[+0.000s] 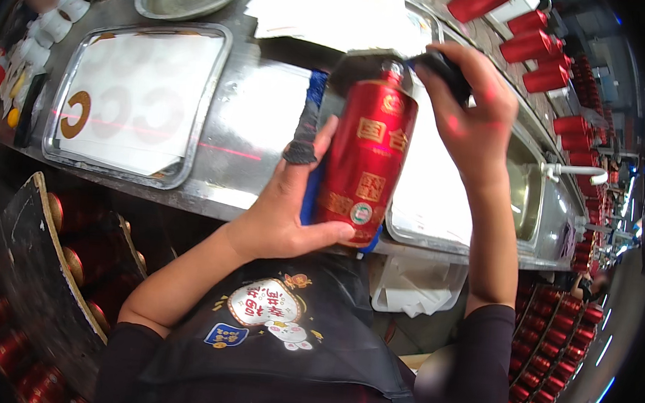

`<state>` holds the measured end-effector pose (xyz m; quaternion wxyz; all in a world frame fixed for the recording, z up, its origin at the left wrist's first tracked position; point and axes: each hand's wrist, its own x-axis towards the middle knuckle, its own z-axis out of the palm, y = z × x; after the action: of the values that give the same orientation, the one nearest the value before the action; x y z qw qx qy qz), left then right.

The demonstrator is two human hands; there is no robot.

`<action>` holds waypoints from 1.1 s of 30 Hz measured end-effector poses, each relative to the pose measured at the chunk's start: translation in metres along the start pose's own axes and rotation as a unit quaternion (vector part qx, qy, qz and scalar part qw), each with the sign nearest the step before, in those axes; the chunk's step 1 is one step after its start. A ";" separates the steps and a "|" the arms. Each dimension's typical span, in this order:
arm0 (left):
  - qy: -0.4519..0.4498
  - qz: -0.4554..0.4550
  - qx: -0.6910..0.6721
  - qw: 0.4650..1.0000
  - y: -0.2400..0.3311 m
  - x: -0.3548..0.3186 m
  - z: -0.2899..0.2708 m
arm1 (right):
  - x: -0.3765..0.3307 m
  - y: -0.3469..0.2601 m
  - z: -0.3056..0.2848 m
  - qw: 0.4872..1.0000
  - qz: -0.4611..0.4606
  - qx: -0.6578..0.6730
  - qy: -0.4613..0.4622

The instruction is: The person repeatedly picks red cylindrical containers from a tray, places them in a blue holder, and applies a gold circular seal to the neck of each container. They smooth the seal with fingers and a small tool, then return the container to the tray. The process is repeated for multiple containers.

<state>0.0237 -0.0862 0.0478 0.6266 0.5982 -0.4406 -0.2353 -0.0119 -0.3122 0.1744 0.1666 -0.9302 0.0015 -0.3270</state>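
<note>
While left hand (pixel 291 213) clasps bottle (pixel 371 160) at near edge of counter (pixel 246 131), right hand (pixel 482 112) pinches black object (pixel 452 77). Bottle handling seems underway; next needs steadiness.

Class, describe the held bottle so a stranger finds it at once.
Find the near edge of the metal counter. There, the left hand grips a glossy red bottle with gold markings. Unlike the red bottles at upper right, it is hand-held.

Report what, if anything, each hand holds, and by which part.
Left hand: the red bottle, by its lower left side. Right hand: a dark thing; which part is gripped cannot be told.
</note>
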 end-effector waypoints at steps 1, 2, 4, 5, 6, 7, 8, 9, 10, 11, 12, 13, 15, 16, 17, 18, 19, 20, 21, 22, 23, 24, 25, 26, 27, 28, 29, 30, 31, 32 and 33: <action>0.004 0.011 0.017 1.000 0.000 0.000 0.001 | -0.003 -0.002 -0.004 0.998 -0.025 0.031 -0.039; 0.010 0.019 0.034 0.999 0.000 -0.001 0.002 | -0.007 -0.012 -0.006 0.981 -0.052 0.148 -0.114; 0.002 -0.012 -0.017 1.000 0.001 -0.001 0.003 | -0.011 -0.034 -0.007 0.946 -0.090 0.132 -0.282; -0.004 -0.017 -0.040 0.999 0.002 0.000 0.003 | -0.010 -0.028 0.004 0.955 -0.100 0.120 -0.253; -0.009 -0.026 -0.060 0.998 0.003 0.000 0.003 | -0.004 -0.020 0.011 0.977 -0.077 0.090 -0.175; -0.006 -0.034 -0.093 0.995 0.005 0.000 0.004 | 0.002 -0.017 0.005 0.992 -0.028 0.062 -0.109; 0.005 -0.015 -0.058 0.998 0.007 0.000 0.003 | 0.008 -0.014 -0.003 0.997 0.035 0.021 -0.058; -0.001 -0.013 -0.006 1.000 0.009 0.001 0.003 | -0.003 -0.017 -0.007 0.996 0.068 0.061 -0.007; 0.004 -0.003 0.021 1.000 0.011 0.001 0.001 | -0.022 -0.027 -0.010 0.987 0.146 0.062 -0.022; 0.032 0.017 0.004 0.999 0.011 0.003 0.002 | -0.035 -0.040 -0.013 0.985 0.130 0.104 -0.042; 0.034 -0.032 -0.031 0.998 0.011 0.006 0.001 | -0.045 -0.051 -0.012 0.981 0.118 0.144 -0.062; 0.057 -0.053 -0.113 0.991 0.009 0.011 0.003 | -0.057 -0.047 -0.004 0.982 0.126 0.142 -0.016; 0.074 -0.090 -0.197 0.974 0.007 0.019 0.005 | -0.079 -0.019 0.010 0.969 0.170 0.144 0.109; 0.075 -0.078 -0.182 0.977 0.006 0.021 0.006 | -0.077 -0.004 0.003 0.966 0.224 0.035 0.120; 0.075 -0.067 -0.167 0.981 0.005 0.023 0.007 | -0.083 -0.002 0.002 0.949 0.264 0.112 0.130; 0.083 -0.055 -0.156 0.983 0.003 0.024 0.007 | -0.083 0.000 0.002 0.922 0.299 0.195 0.148; 0.087 -0.055 -0.187 0.977 0.003 0.023 0.008 | -0.082 -0.002 0.002 0.972 0.125 0.168 0.104; 0.083 -0.060 -0.187 0.977 0.002 0.022 0.007 | -0.075 -0.007 0.003 0.987 0.023 0.153 0.038; 0.081 -0.063 -0.185 0.977 0.001 0.021 0.008 | -0.069 -0.009 0.002 0.979 0.138 0.146 0.041; 0.082 -0.072 -0.184 0.977 0.000 0.019 0.007 | -0.063 -0.012 0.004 0.966 0.207 0.156 0.004; 0.082 -0.077 -0.164 0.980 -0.001 0.018 0.007 | -0.055 -0.007 0.003 0.968 0.223 0.082 0.086; 0.083 -0.068 -0.161 0.981 -0.002 0.017 0.007 | -0.050 -0.007 -0.001 0.962 0.211 0.122 0.120; 0.086 -0.061 -0.161 0.981 -0.004 0.017 0.007 | -0.048 -0.010 -0.003 0.982 0.125 0.130 0.048; 0.087 -0.058 -0.162 0.981 -0.005 0.017 0.007 | -0.047 -0.013 -0.004 0.986 0.038 0.164 0.005; 0.082 -0.068 -0.155 0.982 -0.005 0.018 0.006 | -0.046 -0.011 -0.003 0.994 0.012 0.102 -0.043; 0.081 -0.088 -0.141 0.983 -0.005 0.019 0.005 | -0.047 -0.001 0.002 0.991 0.079 0.109 -0.001; 0.069 -0.077 -0.131 0.986 -0.004 0.020 0.003 | -0.045 0.010 0.001 0.994 0.072 0.066 0.049; 0.081 -0.068 -0.146 0.984 -0.003 0.021 0.003 | -0.044 0.013 -0.001 0.994 0.077 0.017 0.082; 0.080 -0.082 -0.164 0.980 -0.002 0.020 0.000 | -0.045 0.010 -0.001 0.997 0.000 0.045 0.062; 0.081 -0.101 -0.159 0.979 0.000 0.019 -0.004 | -0.051 0.001 -0.001 0.999 -0.042 -0.019 0.013; 0.098 -0.111 -0.195 0.970 0.002 0.018 -0.004 | -0.061 -0.008 -0.002 0.997 -0.080 -0.018 -0.003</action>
<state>0.0361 -0.0984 0.0550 0.7411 0.5301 -0.2537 -0.3247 -0.0621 -0.2983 0.1416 0.1229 -0.9312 -0.0676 -0.3365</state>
